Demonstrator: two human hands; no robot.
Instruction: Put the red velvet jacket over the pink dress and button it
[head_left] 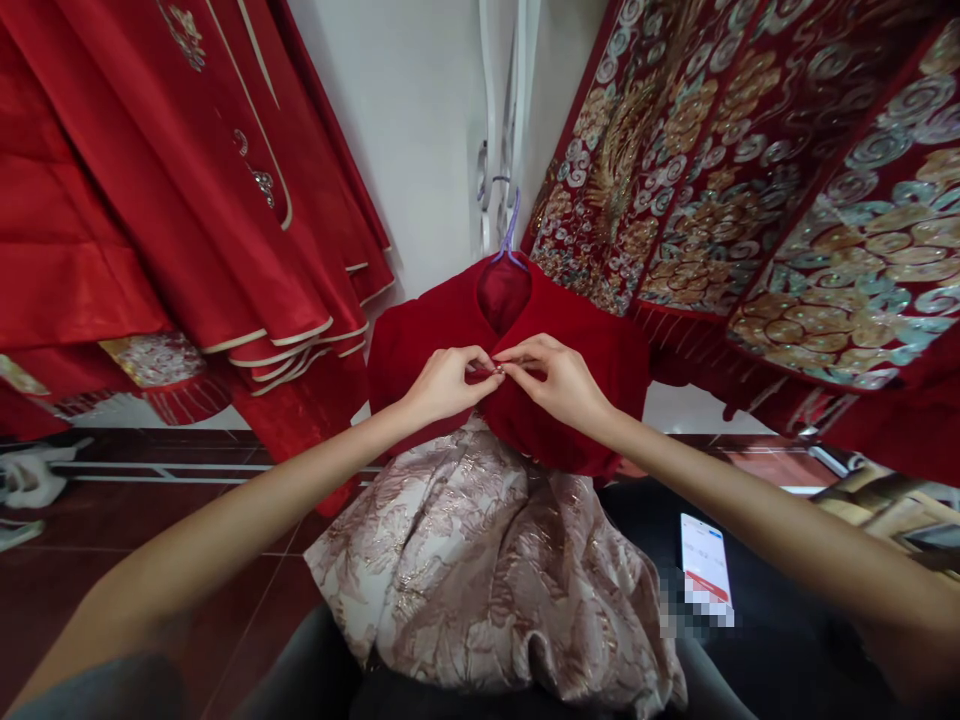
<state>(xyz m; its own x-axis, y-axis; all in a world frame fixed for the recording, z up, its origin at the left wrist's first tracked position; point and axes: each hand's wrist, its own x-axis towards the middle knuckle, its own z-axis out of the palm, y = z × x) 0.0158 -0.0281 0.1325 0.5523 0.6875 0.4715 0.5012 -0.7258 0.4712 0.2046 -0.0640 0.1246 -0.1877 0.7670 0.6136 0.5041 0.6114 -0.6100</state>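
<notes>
A short red jacket [420,335] hangs on a purple hanger [510,235] in front of me, over a pale brocade skirt [480,550] with a pinkish leaf pattern. My left hand [450,385] pinches the jacket's front edge just below the neck opening. Opposite it, my right hand [555,375] is pinched at the same spot, fingertips almost touching the left ones. Something small and shiny, perhaps a fastener, shows between the fingertips; its kind is too small to make out. The skirt's lower part spreads across my lap.
Red satin garments [187,200] hang at the left. Embroidered, sequinned red garments [712,200] hang at the right. Behind the hanger are white metal bars [487,90]. A lit phone [705,565] lies on a dark surface at the right. Pale shoes [34,478] stand at far left.
</notes>
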